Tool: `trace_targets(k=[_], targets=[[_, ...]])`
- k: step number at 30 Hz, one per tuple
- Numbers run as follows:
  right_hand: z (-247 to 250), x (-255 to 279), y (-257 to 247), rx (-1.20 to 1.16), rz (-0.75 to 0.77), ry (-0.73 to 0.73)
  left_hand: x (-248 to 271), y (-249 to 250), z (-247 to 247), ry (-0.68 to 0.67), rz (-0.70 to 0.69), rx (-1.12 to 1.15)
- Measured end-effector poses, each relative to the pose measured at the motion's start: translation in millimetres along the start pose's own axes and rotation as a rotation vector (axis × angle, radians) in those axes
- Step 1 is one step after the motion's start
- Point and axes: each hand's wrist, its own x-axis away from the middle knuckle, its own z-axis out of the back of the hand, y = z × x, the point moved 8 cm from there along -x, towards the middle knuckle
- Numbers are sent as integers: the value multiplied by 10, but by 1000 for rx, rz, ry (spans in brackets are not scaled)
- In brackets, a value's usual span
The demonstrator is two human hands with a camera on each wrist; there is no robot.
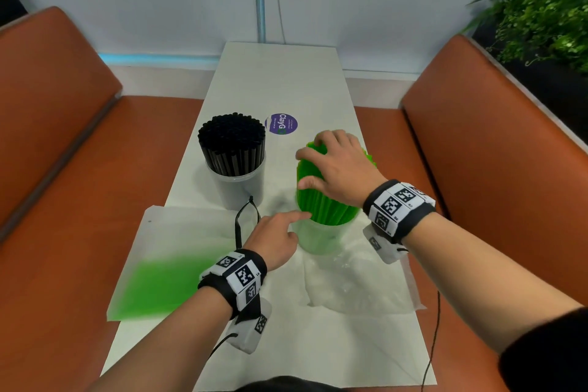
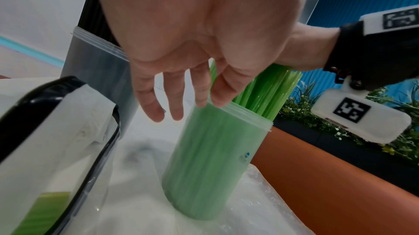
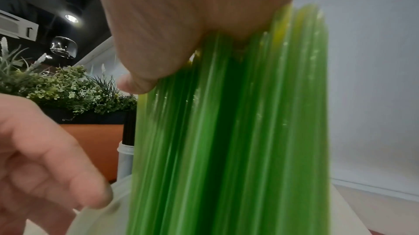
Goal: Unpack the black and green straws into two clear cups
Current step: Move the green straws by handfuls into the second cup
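Translucent green plastic straws (image 1: 327, 207) stand in the clear plastic cup (image 1: 321, 240), our right hand (image 1: 343, 165) seemingly clasping their tops, left hand (image 1: 273, 240) slack-fingered at the rim: we should steady the cup and tamp gently.

White table (image 1: 280, 73) has a black-straw cup (image 1: 237, 188) at 11, green-straw cup (image 1: 318, 239) at 3, sticker (image 1: 281, 124) at 12, bag (image 1: 178, 232) at 8.

Gap between black-straw cup (image 1: 241, 191) and green-straw cup (image 1: 318, 239) passable; bag (image 1: 178, 248) flanks left; far table (image 1: 280, 79) free.
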Motion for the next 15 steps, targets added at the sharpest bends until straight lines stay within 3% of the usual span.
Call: trace_targets(k=[4,11,15], targets=[[-73,-171,-9,-32,-79,-36,-9,-15,9,-3,11,-10],[-159,-231,-37,-37,-83,-171,-24,-15,19,-27,-11,-7],[127,-201,-134,-133,-46,-47,-23,-108,233,85,1,130]])
